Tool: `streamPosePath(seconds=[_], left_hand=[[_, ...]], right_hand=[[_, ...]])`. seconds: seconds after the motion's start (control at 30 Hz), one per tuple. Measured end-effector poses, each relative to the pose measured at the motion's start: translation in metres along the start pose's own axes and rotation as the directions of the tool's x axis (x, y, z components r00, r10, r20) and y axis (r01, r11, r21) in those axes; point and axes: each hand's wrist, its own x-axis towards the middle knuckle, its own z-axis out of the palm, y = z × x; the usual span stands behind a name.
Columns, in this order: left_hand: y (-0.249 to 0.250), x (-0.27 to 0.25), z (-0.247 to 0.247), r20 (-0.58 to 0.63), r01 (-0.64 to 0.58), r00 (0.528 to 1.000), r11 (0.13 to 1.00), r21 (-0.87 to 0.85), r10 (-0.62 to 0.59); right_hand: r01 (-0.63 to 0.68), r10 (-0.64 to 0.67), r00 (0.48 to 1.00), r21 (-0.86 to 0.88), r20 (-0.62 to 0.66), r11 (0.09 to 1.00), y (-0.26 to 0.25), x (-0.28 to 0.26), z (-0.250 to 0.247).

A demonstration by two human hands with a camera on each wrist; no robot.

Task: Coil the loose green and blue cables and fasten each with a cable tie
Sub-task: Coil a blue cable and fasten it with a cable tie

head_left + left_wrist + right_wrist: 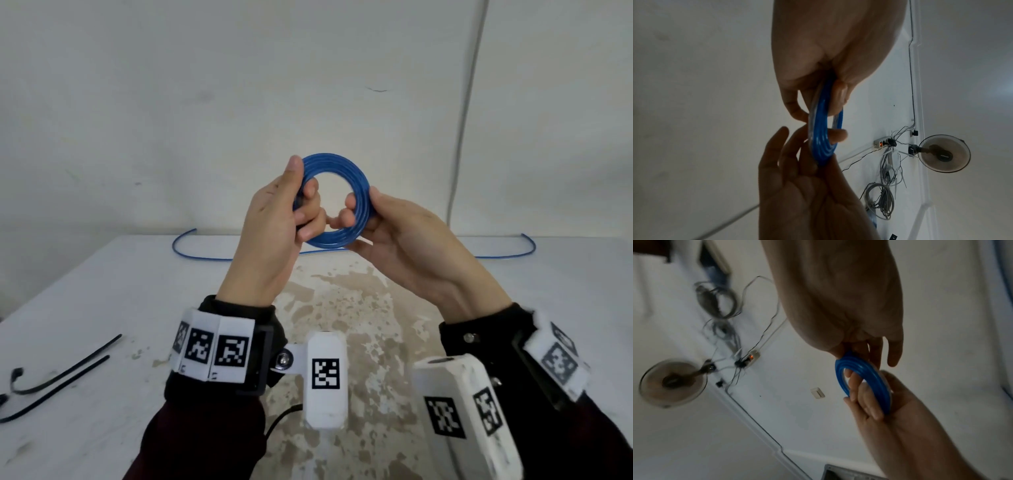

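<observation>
1. Blue cable coil, several turns wound flat into a ring, held upright in the air above the table, between both hands.
2. Left hand grips the ring's left side: thumb up along the outer edge, fingers curled through the centre hole.
3. Right hand pinches the ring's right side: thumb on the near face, fingertips hooked inside the hole.
4. Left wrist view: coil seen edge-on, fingers of both hands clamped on it.
5. Right wrist view: same ring, both hands on opposite sides.
6. Loose tail of blue cable runs along the table's far edge, curving up at each end.
7. Two black cable ties lie on the table, near left, well apart from the hands.
8. Table surface white, with a worn brownish patch at centre.
</observation>
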Motion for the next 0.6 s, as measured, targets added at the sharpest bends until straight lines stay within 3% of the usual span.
streamPosePath(seconds=[0.13,0.27,0.37,0.43,0.5,0.6], left_hand=[[0.005,-0.009,0.0,0.075,0.05,0.996,0.999,-0.015,-0.049],[0.018,-0.031,-0.028,0.113,0.122,0.981,0.957,0.263,-0.156],[0.033,-0.049,-0.074,-0.005,0.224,0.969,0.866,0.447,-0.248],[0.042,-0.061,-0.111,-0.145,0.296,0.953,0.727,0.62,-0.265],[0.044,-0.068,-0.15,-0.268,0.365,0.927,0.472,0.802,-0.262],[0.034,-0.069,-0.209,-0.44,0.472,0.851,0.051,0.88,-0.287]], right_hand=[[0.002,0.002,0.998,0.061,-0.065,0.998,0.002,0.004,0.006],[-0.025,0.017,0.996,-0.084,-0.092,0.996,0.012,0.003,0.015],[-0.062,0.058,0.998,-0.138,-0.035,0.988,0.031,0.004,0.037],[-0.096,0.099,0.995,-0.152,0.014,0.984,0.046,0.007,0.054],[-0.149,0.158,0.985,-0.117,0.066,0.982,0.057,0.012,0.076],[-0.225,0.23,0.965,-0.06,0.122,0.973,0.07,0.019,0.107]])
